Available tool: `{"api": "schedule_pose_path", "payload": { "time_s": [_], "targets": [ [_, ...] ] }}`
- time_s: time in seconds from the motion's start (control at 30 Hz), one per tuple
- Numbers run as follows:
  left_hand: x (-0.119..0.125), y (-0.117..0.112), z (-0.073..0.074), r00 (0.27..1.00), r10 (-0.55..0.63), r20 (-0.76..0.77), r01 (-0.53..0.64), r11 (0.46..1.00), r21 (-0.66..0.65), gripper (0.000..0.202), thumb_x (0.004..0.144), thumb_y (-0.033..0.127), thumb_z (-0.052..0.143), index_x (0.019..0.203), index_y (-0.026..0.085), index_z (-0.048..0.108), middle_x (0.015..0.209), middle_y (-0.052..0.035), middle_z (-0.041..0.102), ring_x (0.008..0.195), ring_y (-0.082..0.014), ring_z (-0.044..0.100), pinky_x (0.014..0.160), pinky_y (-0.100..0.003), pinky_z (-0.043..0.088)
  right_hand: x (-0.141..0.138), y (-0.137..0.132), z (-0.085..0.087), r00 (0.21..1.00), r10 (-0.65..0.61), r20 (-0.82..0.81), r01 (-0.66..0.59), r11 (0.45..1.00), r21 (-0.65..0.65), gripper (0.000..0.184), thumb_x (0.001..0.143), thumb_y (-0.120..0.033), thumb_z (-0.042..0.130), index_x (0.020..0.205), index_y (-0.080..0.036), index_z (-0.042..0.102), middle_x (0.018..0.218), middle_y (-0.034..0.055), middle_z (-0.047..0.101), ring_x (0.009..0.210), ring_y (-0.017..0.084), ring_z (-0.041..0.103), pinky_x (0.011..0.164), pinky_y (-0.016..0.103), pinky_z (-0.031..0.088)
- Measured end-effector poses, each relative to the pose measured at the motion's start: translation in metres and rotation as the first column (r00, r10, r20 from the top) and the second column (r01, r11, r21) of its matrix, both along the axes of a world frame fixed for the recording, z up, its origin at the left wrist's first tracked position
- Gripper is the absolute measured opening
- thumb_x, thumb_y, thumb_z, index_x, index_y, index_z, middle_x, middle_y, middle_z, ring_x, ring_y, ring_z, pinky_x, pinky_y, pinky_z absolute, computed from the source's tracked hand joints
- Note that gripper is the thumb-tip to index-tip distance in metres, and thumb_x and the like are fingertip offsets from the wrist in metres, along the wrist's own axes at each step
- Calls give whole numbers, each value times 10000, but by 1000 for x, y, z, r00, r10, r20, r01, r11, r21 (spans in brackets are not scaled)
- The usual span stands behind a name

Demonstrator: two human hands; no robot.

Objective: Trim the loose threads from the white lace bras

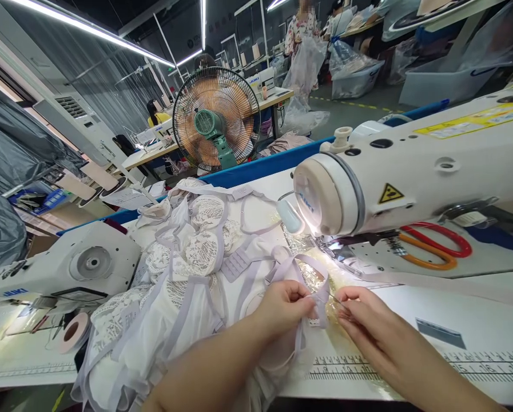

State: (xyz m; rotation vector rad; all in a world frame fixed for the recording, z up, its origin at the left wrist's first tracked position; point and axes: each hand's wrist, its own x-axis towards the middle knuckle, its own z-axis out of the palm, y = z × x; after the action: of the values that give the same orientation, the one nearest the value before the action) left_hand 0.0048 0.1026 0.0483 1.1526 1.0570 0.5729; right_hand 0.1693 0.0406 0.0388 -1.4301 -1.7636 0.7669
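Note:
My left hand (pixel 284 306) pinches a pale lilac elastic strap (pixel 314 269) of a white lace bra, just in front of the sewing machine's needle area (pixel 325 243). My right hand (pixel 363 315) has its fingers closed together beside it, gripping a thin metal tool that points toward the strap. A heap of white lace bras (pixel 187 257) with lilac straps spreads to the left across the table (pixel 474 326). The white sewing machine (pixel 410 171) hangs over the work, its small lamp lit.
Red and orange scissors (pixel 436 249) lie under the machine arm. A second sewing machine (pixel 63 269) and a tape roll (pixel 74 332) sit at the left. A standing fan (pixel 215 117) is behind the table. A ruler strip (pixel 410 363) runs along the front edge. People stand far back.

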Motion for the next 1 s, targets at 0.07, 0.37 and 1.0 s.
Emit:
{"api": "schedule_pose_path", "payload": {
  "time_s": [0.07, 0.37, 1.0],
  "targets": [
    [0, 0, -1, 1000, -10, -1, 10, 1000, 13, 246, 619, 354, 677, 597, 165, 522, 533, 6, 558, 526, -111, 497, 571, -250, 378, -1, -1, 8, 995, 13, -102, -21, 997, -81, 235, 886, -394, 359, 775, -241, 499, 894, 49, 550, 788, 179, 548, 695, 293, 468],
    [-1, 0, -2, 1000, -8, 13, 8, 1000, 16, 271, 622, 378, 682, 614, 162, 519, 534, 11, 547, 527, -108, 487, 568, -248, 371, -6, 5, -2, 987, -161, -26, 152, 965, -211, 278, 775, -502, 509, 865, -241, 483, 658, -26, 555, 498, 136, 488, 517, 277, 428],
    [-3, 1, -5, 997, -68, 29, 65, 993, 94, 185, 688, 307, 611, 671, 158, 504, 573, 7, 549, 536, -99, 463, 560, -235, 338, -2, 1, 8, 859, -127, -496, -83, 921, -380, 408, 821, -582, 445, 714, -215, 589, 529, -32, 469, 458, 105, 409, 446, 229, 359]
  ]
}}
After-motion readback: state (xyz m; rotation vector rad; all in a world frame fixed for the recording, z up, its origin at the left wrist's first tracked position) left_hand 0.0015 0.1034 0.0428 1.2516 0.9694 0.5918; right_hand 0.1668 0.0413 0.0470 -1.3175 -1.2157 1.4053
